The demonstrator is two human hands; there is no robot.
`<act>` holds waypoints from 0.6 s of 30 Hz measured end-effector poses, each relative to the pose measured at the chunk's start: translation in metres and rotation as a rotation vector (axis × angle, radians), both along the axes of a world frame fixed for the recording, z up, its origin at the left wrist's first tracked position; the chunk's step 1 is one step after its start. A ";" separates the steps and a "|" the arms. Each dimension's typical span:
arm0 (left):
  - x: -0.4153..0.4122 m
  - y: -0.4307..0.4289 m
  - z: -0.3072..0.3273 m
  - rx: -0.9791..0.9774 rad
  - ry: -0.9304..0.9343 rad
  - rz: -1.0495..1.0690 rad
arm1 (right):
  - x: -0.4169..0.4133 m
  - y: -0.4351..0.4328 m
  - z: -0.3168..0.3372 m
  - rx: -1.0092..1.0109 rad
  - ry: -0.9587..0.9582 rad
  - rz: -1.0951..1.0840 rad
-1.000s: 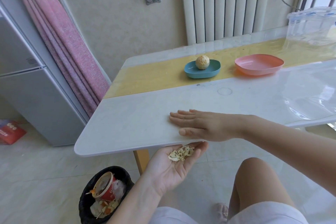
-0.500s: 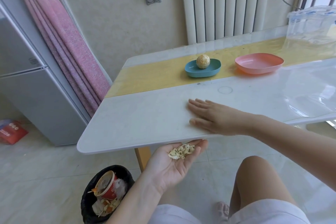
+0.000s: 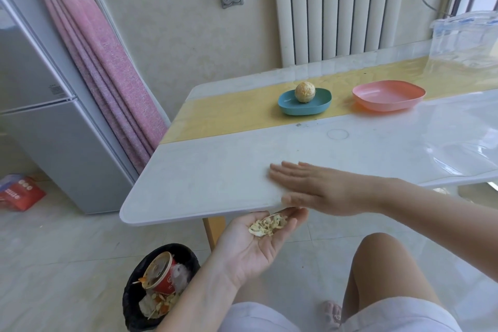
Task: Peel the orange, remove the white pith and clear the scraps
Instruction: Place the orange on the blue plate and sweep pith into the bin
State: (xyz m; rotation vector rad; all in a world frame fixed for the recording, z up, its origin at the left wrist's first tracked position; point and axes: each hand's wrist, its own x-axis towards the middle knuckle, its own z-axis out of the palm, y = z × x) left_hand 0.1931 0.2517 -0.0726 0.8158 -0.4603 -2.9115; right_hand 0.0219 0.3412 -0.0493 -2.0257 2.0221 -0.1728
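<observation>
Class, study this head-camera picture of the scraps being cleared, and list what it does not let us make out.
1. Head view: the table beneath the right hand, hidden by that hand; scraps there cannot be told.
2. Head view: the bin, its near side covered by the left arm.
3. Head view: the orange, too small to judge leftover pith.
4. Head view: the clear container, cut off by the right edge.

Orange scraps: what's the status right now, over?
Right hand flat on table edge. Left hand cupped below, carrying scraps. Peeled orange on blue dish. Bin below, unobstructed.
</observation>
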 end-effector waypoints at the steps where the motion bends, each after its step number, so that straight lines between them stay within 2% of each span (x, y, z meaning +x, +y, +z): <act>1: 0.001 -0.001 0.000 -0.008 0.000 0.011 | 0.006 0.003 0.002 0.016 -0.083 0.077; 3: 0.002 -0.001 0.001 -0.048 -0.006 0.022 | 0.018 0.008 0.007 0.076 -0.316 0.169; 5: 0.004 -0.001 0.002 -0.084 -0.011 0.023 | 0.023 0.012 0.013 0.143 -0.550 0.123; 7: 0.006 -0.001 0.002 -0.067 -0.006 0.014 | 0.024 0.012 0.018 0.062 -0.679 0.039; 11: 0.016 -0.007 0.001 0.037 -0.005 0.001 | 0.026 -0.002 0.024 -0.266 -0.624 -0.125; 18: 0.047 -0.028 0.002 0.092 0.008 0.059 | 0.061 -0.049 0.029 -0.366 -0.558 -0.119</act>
